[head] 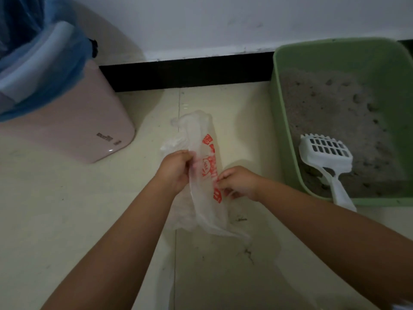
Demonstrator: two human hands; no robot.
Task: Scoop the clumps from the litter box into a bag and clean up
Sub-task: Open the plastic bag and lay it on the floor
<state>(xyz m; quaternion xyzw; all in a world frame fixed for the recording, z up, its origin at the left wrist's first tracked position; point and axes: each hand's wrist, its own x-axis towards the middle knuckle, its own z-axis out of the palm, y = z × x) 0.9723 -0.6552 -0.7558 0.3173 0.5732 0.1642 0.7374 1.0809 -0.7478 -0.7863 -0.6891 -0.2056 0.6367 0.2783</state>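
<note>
Both our hands, left (176,168) and right (238,182), pinched the bag (203,175) above the floor (67,220), left of the litter box (288,130); 1 scoop (328,162) rested inside that box.

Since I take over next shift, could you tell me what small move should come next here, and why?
Probably pull the plastic bag open: the left hand and right hand both pinch it, yet it hangs flat, and the scoop lies untouched in the litter box.
</note>
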